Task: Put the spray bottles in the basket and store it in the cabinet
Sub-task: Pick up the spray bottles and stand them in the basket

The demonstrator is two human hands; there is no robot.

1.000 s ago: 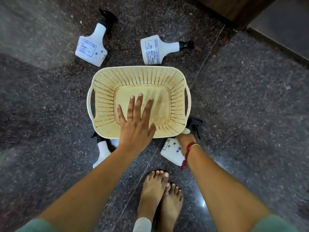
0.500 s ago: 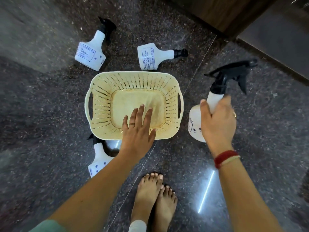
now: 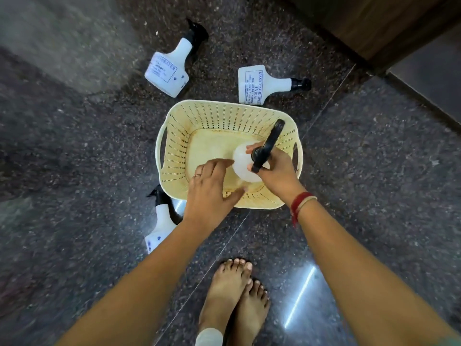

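Half a second earlier the right hand (image 3: 275,168) had held the white plastic spray bottle with a black trigger head (image 3: 245,162) out beside the cream perforated plastic basket (image 3: 199,116); now it gripped that bottle by the neck, upright inside the basket near the right wall, with the left hand (image 3: 208,189) cupped loosely against its side, grasping nothing. First bottle apparently being seated. Three matching white spray bottles stayed on the dark speckled stone floor (image 3: 374,171): two (image 3: 172,68) (image 3: 262,86) beyond the far rim, one (image 3: 161,221) off the near-left corner.

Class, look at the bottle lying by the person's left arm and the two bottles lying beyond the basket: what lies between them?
In the head view, the cream basket lies between the near bottle and the two far bottles.
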